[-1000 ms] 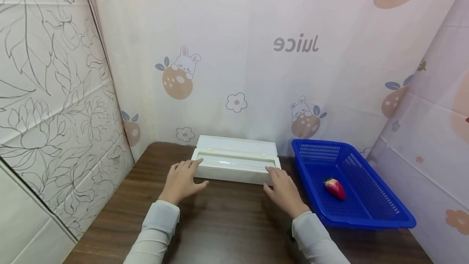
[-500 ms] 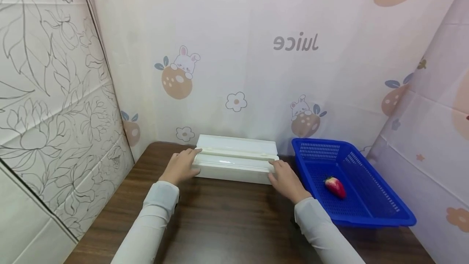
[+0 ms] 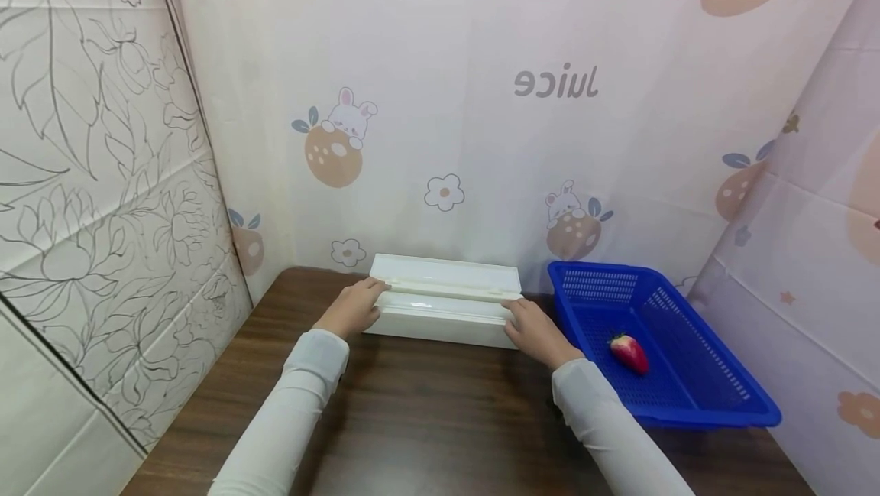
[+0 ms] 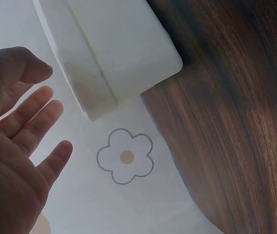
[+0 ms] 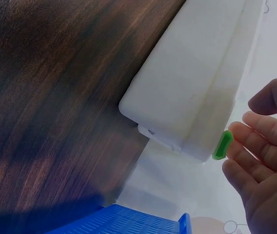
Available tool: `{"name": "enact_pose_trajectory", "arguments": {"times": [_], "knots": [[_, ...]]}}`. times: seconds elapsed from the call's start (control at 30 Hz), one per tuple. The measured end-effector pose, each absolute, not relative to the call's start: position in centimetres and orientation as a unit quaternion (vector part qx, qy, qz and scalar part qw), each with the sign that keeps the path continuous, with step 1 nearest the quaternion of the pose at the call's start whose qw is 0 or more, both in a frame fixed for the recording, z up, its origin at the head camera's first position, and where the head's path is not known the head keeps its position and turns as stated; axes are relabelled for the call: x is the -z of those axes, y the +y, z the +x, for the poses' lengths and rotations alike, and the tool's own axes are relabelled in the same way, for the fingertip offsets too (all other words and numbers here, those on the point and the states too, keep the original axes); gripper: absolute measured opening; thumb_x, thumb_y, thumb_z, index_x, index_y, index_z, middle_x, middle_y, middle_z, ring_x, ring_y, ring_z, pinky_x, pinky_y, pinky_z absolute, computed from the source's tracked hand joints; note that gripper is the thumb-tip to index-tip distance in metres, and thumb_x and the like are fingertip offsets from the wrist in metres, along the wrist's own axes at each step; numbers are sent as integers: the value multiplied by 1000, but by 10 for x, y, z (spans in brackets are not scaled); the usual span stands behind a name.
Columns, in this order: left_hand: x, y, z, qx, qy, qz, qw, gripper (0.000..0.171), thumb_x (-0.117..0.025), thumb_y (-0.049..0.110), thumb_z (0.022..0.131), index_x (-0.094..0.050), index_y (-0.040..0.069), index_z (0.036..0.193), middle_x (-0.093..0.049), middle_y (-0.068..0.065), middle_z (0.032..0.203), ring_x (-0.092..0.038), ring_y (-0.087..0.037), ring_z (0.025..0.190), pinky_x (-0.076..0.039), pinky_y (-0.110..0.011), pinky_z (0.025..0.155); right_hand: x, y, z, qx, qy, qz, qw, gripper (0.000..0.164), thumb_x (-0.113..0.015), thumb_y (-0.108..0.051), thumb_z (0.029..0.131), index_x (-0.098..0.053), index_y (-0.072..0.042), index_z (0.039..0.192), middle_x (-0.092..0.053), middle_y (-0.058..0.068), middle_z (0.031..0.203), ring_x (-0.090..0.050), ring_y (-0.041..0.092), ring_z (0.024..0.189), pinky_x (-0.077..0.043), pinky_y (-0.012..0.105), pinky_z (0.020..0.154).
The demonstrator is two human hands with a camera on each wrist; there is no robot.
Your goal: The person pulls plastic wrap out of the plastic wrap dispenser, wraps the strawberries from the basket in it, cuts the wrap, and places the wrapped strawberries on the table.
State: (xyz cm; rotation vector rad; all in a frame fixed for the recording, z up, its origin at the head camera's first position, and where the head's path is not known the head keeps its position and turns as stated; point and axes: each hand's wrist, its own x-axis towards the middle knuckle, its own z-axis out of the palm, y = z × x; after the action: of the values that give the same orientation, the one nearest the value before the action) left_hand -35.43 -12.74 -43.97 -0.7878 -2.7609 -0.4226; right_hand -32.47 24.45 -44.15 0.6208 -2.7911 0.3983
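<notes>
A long white box (image 3: 440, 326) stands against the back wall with its top panel (image 3: 447, 270) tilted up behind it. Across its top runs a cream strip (image 3: 440, 290), with a glossy white surface in front of it. At the box's left end is my left hand (image 3: 356, 306), fingers reaching over the top edge and loosely bent. My right hand (image 3: 539, 332) lies likewise at the right end. In the right wrist view, a small green piece (image 5: 223, 145) sits at the box's end beside the fingers. Contact is hard to judge from the wrist views.
A blue perforated basket (image 3: 708, 419) stands to the right of my right hand, holding a red strawberry (image 3: 629, 354). The dark wooden table (image 3: 426, 419) lies in front of the box. Patterned sheets (image 3: 447, 98) wall in the back and both sides.
Both hands have moved slightly backward onto the box's top ends. The cream strip has shifted back, and the framed recess seen earlier no longer shows. Basket and strawberry stay put.
</notes>
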Motion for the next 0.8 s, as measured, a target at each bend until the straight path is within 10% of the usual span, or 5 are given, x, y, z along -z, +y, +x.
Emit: {"name": "enact_pose_trajectory", "arguments": {"times": [0.8], "knots": [[445, -120, -357, 124, -949, -270, 106, 17, -64, 5, 94, -75, 5, 107, -70, -9, 108, -67, -25, 97, -55, -41, 88, 448, 241, -333, -121, -949, 245, 157, 9, -64, -1, 93, -72, 0, 98, -68, 12, 95, -63, 32, 92, -54, 46, 83]]}}
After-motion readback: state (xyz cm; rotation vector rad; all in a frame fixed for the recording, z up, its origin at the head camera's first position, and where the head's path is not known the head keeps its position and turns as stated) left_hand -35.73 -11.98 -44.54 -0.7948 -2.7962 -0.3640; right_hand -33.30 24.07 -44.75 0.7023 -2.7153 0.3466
